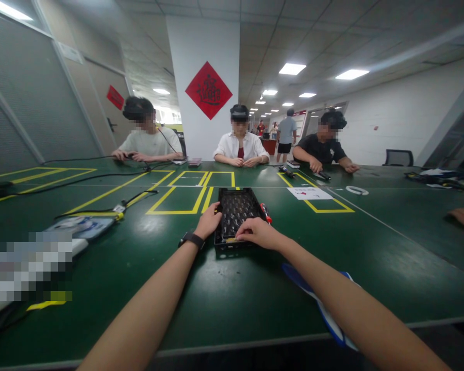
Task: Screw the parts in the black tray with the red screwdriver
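A black rectangular case (237, 207) lies on the green table in front of me, its open top showing rows of small dark cells. My left hand (209, 220) grips the left wall, thumb along the rim, other fingers partly hidden. Over the near right corner, my right hand (257, 233) has its fingertips pinched together beside a yellowish strip (231, 240). Whatever is between those fingertips is too small to make out. A red-and-black handled thing (266, 213) rests against the right side of the case, partly covered by my right hand.
Yellow tape outlines (174, 206) mark the table (170, 304). A blue-and-white object (325, 309) lies under my right forearm. To the left are a cable (139, 196) and a pouch (87, 226). A paper sheet (310, 193) and white ring (357, 190) lie right. Several people sit opposite.
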`<action>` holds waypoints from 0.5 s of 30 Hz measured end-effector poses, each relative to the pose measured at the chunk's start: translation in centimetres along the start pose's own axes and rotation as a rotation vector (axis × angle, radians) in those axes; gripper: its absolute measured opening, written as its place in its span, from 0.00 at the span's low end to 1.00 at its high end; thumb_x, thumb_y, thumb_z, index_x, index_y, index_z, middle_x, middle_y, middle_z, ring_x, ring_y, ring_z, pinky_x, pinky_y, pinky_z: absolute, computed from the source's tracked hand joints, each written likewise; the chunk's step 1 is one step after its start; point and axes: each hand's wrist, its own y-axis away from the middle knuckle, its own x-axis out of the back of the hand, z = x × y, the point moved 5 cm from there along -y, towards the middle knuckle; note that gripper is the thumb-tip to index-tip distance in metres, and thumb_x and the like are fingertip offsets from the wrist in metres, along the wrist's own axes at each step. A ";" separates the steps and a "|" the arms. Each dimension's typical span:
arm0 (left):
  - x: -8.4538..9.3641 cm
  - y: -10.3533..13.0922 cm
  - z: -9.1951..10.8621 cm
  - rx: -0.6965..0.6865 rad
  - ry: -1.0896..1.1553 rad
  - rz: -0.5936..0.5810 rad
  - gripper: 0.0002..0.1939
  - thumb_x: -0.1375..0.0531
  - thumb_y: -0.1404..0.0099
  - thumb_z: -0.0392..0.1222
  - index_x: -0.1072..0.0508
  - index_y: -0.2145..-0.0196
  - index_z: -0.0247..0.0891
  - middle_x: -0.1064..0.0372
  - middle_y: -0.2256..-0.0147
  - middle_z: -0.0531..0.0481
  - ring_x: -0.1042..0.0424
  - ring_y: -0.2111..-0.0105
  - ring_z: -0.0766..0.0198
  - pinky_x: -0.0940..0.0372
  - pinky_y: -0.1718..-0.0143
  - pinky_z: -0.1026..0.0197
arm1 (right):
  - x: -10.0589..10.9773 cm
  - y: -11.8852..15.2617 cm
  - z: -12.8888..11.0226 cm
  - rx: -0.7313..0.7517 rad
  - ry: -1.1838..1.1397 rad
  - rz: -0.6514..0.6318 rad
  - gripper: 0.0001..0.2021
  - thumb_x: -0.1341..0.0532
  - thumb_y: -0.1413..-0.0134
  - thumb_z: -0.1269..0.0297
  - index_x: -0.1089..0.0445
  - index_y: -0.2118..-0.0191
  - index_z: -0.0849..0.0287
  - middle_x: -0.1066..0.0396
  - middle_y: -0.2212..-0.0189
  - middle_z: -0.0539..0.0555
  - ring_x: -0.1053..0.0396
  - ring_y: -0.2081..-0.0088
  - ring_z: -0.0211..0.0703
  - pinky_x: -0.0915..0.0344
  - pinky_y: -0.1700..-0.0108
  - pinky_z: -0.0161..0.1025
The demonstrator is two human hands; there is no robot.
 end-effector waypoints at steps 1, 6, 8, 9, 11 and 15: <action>0.0 0.0 0.0 -0.004 -0.006 0.001 0.27 0.50 0.46 0.35 0.39 0.47 0.35 0.38 0.47 0.44 0.37 0.50 0.58 0.44 0.46 0.55 | 0.0 0.0 0.1 0.002 0.007 0.006 0.11 0.41 0.49 0.60 0.26 0.66 0.59 0.27 0.69 0.53 0.33 0.67 0.37 0.41 0.63 0.33; -0.1 0.0 0.2 -0.012 -0.028 -0.014 0.27 0.50 0.45 0.35 0.40 0.46 0.34 0.39 0.47 0.43 0.37 0.49 0.59 0.44 0.46 0.56 | 0.0 0.0 0.2 0.020 0.009 0.019 0.11 0.41 0.50 0.60 0.25 0.66 0.60 0.27 0.70 0.53 0.33 0.68 0.37 0.42 0.65 0.32; -0.1 0.0 0.1 0.001 -0.036 -0.011 0.27 0.50 0.45 0.35 0.40 0.46 0.34 0.39 0.47 0.44 0.37 0.49 0.59 0.44 0.46 0.56 | 0.0 0.0 0.1 0.019 -0.003 0.012 0.11 0.41 0.50 0.60 0.25 0.66 0.60 0.27 0.70 0.53 0.34 0.68 0.36 0.43 0.66 0.32; -0.1 0.0 0.1 0.006 -0.039 -0.009 0.27 0.50 0.45 0.36 0.40 0.46 0.35 0.38 0.47 0.44 0.37 0.49 0.59 0.44 0.46 0.56 | 0.0 0.0 0.1 0.013 -0.008 0.008 0.11 0.41 0.50 0.59 0.25 0.66 0.60 0.27 0.71 0.53 0.34 0.69 0.36 0.43 0.66 0.32; -0.1 -0.1 0.0 0.006 -0.039 -0.011 0.28 0.50 0.45 0.36 0.40 0.45 0.35 0.38 0.48 0.44 0.37 0.49 0.59 0.44 0.46 0.56 | 0.0 -0.1 0.2 -0.012 -0.024 -0.003 0.11 0.40 0.51 0.59 0.25 0.66 0.60 0.28 0.72 0.53 0.35 0.70 0.36 0.43 0.67 0.32; -0.3 -0.1 -0.1 -0.006 -0.047 -0.034 0.29 0.51 0.45 0.36 0.41 0.44 0.32 0.43 0.44 0.42 0.41 0.46 0.58 0.48 0.44 0.56 | -0.2 -0.2 0.6 -0.074 -0.113 -0.032 0.14 0.37 0.55 0.56 0.25 0.65 0.61 0.29 0.76 0.52 0.37 0.75 0.34 0.45 0.72 0.30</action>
